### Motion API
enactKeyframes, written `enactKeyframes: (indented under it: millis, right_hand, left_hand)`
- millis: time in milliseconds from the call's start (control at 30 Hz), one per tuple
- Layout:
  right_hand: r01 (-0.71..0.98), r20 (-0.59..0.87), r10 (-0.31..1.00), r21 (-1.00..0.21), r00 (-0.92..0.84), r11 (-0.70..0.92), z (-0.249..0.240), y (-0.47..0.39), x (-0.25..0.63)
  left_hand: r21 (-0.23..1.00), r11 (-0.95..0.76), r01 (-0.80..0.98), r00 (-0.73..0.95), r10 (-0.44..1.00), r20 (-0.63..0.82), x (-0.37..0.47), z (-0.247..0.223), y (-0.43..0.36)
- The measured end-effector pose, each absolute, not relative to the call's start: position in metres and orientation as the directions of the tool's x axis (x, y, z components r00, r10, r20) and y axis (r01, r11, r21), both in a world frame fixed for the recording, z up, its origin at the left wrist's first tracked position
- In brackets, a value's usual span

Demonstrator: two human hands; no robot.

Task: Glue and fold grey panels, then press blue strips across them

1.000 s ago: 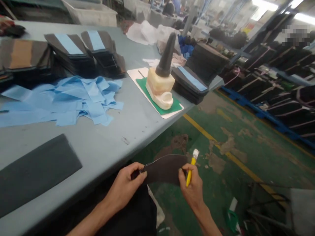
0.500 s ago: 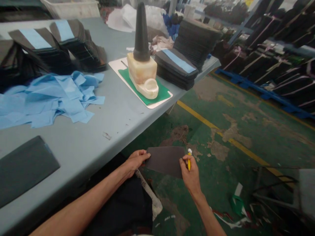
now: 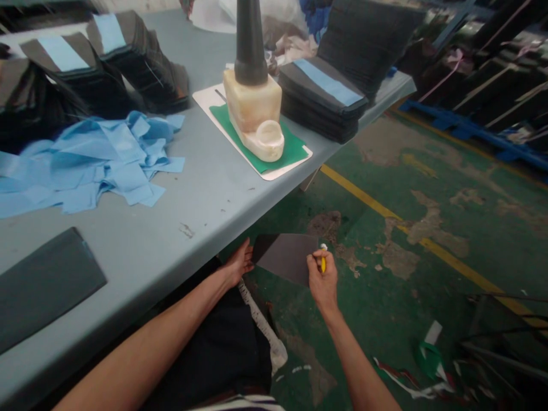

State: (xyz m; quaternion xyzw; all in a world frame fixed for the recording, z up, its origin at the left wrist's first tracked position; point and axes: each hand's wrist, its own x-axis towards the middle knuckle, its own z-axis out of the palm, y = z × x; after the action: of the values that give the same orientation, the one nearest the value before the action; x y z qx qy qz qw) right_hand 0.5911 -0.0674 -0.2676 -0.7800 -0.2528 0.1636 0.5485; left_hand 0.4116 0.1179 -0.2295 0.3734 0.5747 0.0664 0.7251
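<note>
A dark grey-brown flat panel (image 3: pixel 285 257) is held out over the floor, just off the table's front edge. My left hand (image 3: pixel 240 264) is open at its left end, fingers stretched out and palm turned toward the panel. Whether those fingertips still touch the edge is hard to tell. My right hand (image 3: pixel 323 279) is closed, pinching the panel's right edge. In that same hand is a short yellow pen-like tool (image 3: pixel 323 261) with a white tuft or cap at the top. Another dark panel (image 3: pixel 47 285) lies on the table at left.
The grey table (image 3: pixel 205 200) carries light blue strips (image 3: pixel 111 160) and stacks of dark panels (image 3: pixel 85 74). A cream bottle with a tall black top (image 3: pixel 252 108) stands on a green-and-white board (image 3: pixel 295 149). More stacked panels (image 3: pixel 321 103) sit behind. Scraps (image 3: pixel 428 365) litter the green floor.
My left hand's fingers have opened from their pinch on the panel's left edge. The view has shifted slightly, and the right hand keeps its hold.
</note>
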Motion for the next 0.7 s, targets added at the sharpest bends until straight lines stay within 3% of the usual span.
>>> enactKeyframes:
  millis: [300,567,700]
  right_hand:
    - [0.164,-0.035,0.478,-0.916,0.878,-0.366,-0.316,-0.048,0.599]
    - [0.087,-0.15,0.412,-0.86,0.899,-0.503,-0.376,-0.021,0.593]
    - [0.047,-0.212,0.406,-0.839,0.889,-0.543,-0.4,0.005,0.597]
  left_hand:
    - [0.562,0.745,0.36,0.22,0.517,-0.827,0.398,-0.221,0.122]
    - [0.592,0.745,0.308,0.437,0.442,-0.783,0.364,-0.143,0.102]
    - [0.604,0.738,0.3,0.464,0.44,-0.769,0.346,-0.112,0.09]
